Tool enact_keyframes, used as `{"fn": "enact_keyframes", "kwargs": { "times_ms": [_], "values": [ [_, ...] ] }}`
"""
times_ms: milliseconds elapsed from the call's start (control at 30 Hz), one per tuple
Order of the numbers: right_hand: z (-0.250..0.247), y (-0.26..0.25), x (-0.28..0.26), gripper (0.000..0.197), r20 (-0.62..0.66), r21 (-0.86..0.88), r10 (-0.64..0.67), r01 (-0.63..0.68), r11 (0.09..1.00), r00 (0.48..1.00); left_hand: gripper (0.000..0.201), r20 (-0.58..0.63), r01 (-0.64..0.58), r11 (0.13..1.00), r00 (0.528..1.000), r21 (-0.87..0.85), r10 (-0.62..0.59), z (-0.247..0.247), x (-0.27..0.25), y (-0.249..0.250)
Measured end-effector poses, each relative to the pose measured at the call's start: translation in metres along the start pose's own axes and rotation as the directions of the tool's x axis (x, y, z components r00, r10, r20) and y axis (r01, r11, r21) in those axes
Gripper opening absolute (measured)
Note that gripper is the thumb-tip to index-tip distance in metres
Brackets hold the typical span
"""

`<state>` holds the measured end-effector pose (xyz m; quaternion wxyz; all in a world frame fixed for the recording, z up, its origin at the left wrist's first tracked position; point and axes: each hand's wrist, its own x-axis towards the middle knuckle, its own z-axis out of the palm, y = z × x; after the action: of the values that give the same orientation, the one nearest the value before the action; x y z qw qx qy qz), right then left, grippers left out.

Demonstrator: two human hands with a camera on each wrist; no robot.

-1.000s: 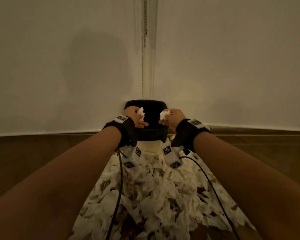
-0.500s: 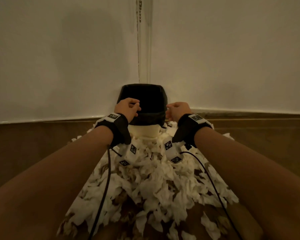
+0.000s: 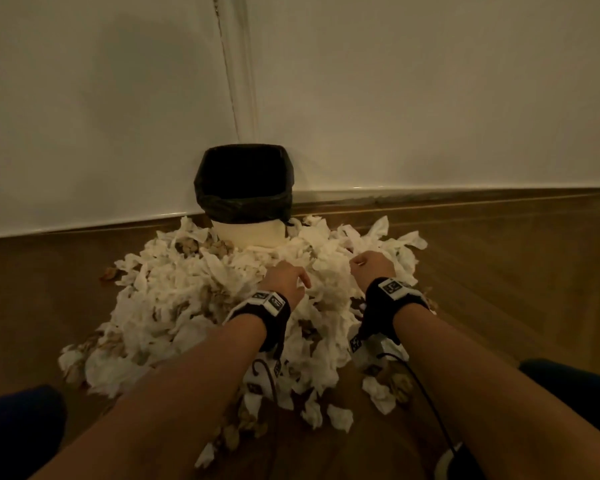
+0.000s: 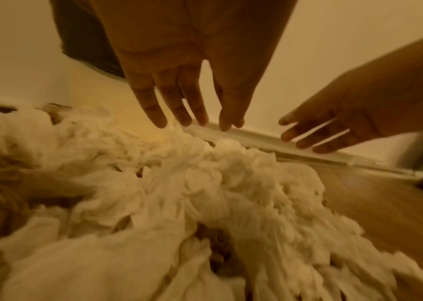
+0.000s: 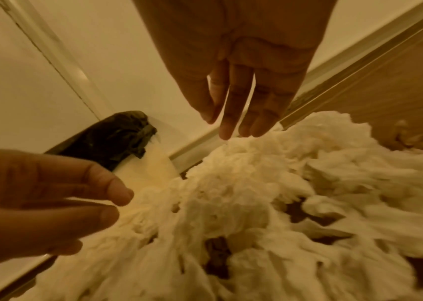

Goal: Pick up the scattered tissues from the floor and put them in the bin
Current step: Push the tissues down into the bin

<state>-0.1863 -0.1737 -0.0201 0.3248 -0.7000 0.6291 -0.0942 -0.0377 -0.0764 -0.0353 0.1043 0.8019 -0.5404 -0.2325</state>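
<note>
A big heap of crumpled white tissues [image 3: 194, 296] covers the wooden floor in front of a pale bin [image 3: 248, 233] lined with a black bag [image 3: 245, 183] in the wall corner. My left hand [image 3: 286, 277] hovers low over the heap's middle with straight, empty fingers [image 4: 179, 110]. My right hand [image 3: 369, 266] is a little to the right, also over the heap; its fingers [image 5: 233, 114] point down at the tissues [image 5: 244, 183] and hold nothing. The bin's black liner [image 5: 107, 140] shows in the right wrist view.
White walls meet in a corner behind the bin, with a skirting strip [image 3: 447, 197] along the floor. Bare wooden floor [image 3: 516, 271] lies on both sides of the heap. Dark blue knees [image 3: 18, 427] sit at the lower corners, and cables [image 3: 426, 403] hang from my wrists.
Both hands held tissues over the bin a second ago, let them go, and have since drawn back and down to the heap, empty. The view has tilted down.
</note>
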Motion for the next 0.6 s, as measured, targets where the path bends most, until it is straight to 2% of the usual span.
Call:
{"fn": "enact_keyframes", "kwargs": {
  "times_ms": [133, 300, 400, 500, 600],
  "values": [
    [-0.006, 0.033, 0.003, 0.023, 0.019, 0.047, 0.055, -0.056, 0.997, 0.998, 0.015, -0.074, 0.018, 0.994, 0.997, 0.109, -0.010, 0.033, -0.005, 0.014],
    [-0.004, 0.057, 0.007, 0.022, 0.030, 0.046, 0.121, -0.122, 0.991, 0.992, 0.041, 0.021, 0.165, 0.975, 0.985, 0.149, -0.170, 0.050, -0.007, 0.019],
    [0.002, 0.065, 0.007, 0.023, 0.069, 0.020, 0.123, -0.125, 0.992, 0.990, 0.051, 0.077, 0.204, 0.968, 0.973, 0.146, -0.217, 0.052, 0.001, 0.013],
    [0.009, 0.070, 0.005, 0.024, 0.057, 0.016, 0.118, -0.119, 0.993, 0.991, 0.039, 0.128, 0.184, 0.974, 0.971, 0.135, -0.201, 0.050, 0.012, 0.007],
    [0.020, 0.072, 0.002, 0.022, 0.089, -0.004, 0.106, -0.106, 0.994, 0.990, 0.025, 0.049, 0.183, 0.983, 0.982, 0.025, -0.184, 0.047, 0.016, 0.002]
  ]
}}
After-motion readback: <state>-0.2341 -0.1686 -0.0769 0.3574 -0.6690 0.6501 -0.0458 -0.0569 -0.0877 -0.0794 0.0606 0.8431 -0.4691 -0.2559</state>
